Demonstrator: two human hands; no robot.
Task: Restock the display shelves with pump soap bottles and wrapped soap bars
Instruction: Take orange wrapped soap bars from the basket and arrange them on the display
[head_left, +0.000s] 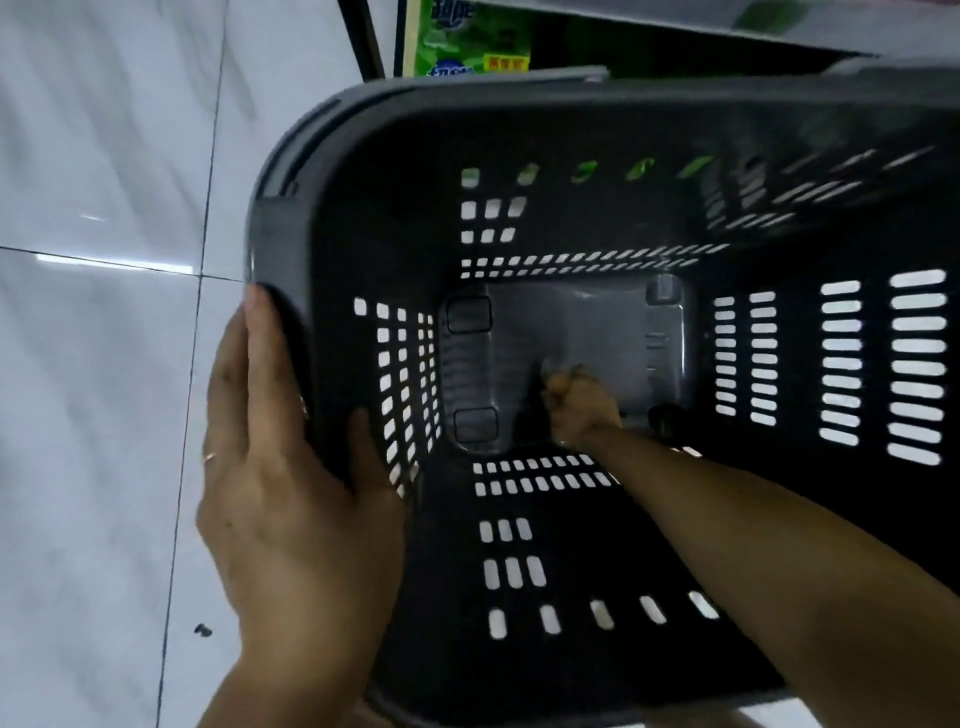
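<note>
A deep, dark grey plastic basket (597, 130) with slotted walls fills most of the view, and I look down into it. No soap bottles or bars show inside. My left hand (291, 493) grips the basket's left rim, thumb inside the wall and fingers outside. My right hand (582, 402) reaches down to the basket's smooth grey bottom, fingers curled. The frame is too blurred to tell whether it pinches anything. A green printed package (470, 41) stands beyond the basket's far rim.
Glossy white floor tiles (104, 364) lie to the left of the basket. A dark upright post (363, 36) stands at the top, beside the green package. A small dark speck (202, 630) lies on the floor at lower left.
</note>
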